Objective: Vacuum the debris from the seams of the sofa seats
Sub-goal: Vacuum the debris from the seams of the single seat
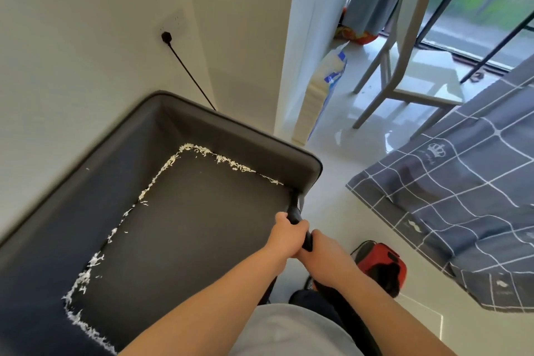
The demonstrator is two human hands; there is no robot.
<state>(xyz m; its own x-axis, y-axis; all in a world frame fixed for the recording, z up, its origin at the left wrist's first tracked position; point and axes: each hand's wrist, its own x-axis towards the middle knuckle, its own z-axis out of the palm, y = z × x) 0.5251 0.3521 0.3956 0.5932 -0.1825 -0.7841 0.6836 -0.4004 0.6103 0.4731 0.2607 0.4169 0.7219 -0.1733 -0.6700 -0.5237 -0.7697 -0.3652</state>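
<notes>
I clamp left hand (pixel 286 235) and right hand (pixel 325 257) round the nozzle (pixel 294 209), steering its tip into the centre-right seam end where debris (pixel 161 173) starts.

nozzle tip (pixel 294 193): perhaps buried in seam | sofa (pixel 202 211): cropped left

Bare forearms, light grey top (pixel 289 332)

left hand (pixel 284 235) + right hand (pixel 326 254) grip vacuum nozzle (pixel 294 208); tip at sofa (pixel 187 225) seam; debris (pixel 161 173) along seams
</notes>
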